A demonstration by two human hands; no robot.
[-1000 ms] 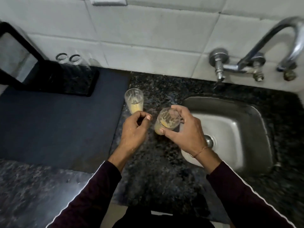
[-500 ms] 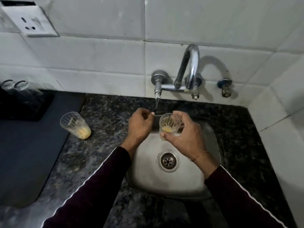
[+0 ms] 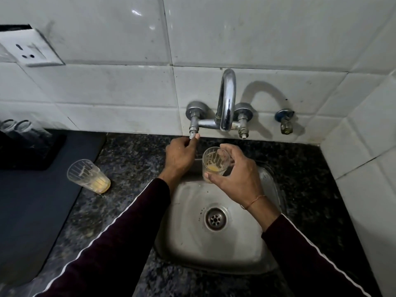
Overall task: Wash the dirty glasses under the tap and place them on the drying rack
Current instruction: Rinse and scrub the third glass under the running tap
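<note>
At the upper left of the frame a white wall socket (image 3: 32,51) sits on the white tiles. Below it, at the left edge, a black drying rack (image 3: 27,151) carries two clear upturned glasses (image 3: 18,126) (blurred, so little more can be told). The rack stands on a dark grey mat (image 3: 32,221) that covers the left part of the black speckled stone worktop (image 3: 132,168). Just beside the mat's right edge, a ribbed clear glass with yellow dregs (image 3: 89,176) stands on the worktop, well apart from both hands.

Toward the centre, the left hand (image 3: 179,156) reaches to the left valve stem of the chrome wall-mounted tap (image 3: 226,103), thumb and forefinger pinching its lower end. Right of it, the right hand (image 3: 237,170) grasps a second dirty ribbed glass (image 3: 215,162), fingers curled round its side; the glass is held upright over the back of the stainless steel sink (image 3: 214,249), below the tap's spout, with yellow residue at its bottom. At the right of the tap a small blue-capped wall valve (image 3: 285,121) juts from the tiles.
</note>
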